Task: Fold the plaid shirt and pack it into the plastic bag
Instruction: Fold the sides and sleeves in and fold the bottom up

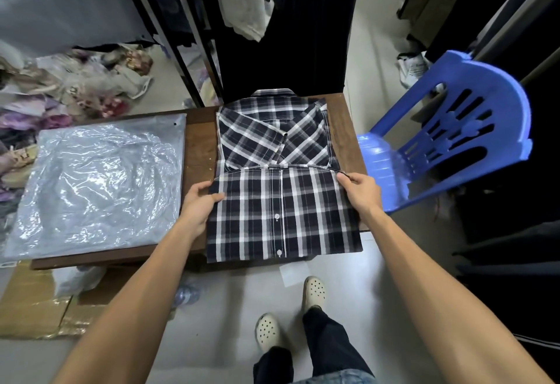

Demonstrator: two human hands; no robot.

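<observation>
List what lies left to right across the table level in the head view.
Plastic bag → bare strip of table → left hand → plaid shirt → right hand → blue chair.

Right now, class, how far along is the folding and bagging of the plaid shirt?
Done: the navy-and-white plaid shirt lies on the brown wooden table with its sleeves folded in. In hand: the left hand and right hand grip the hem edge, folding it towards the collar. Left: finishing that fold and packing it into the clear plastic bag lying flat beside it.

bare table strip (pixel 200 147) between plastic bag (pixel 100 183) and shirt (pixel 281 202), blue chair (pixel 454 141) crowding right
</observation>
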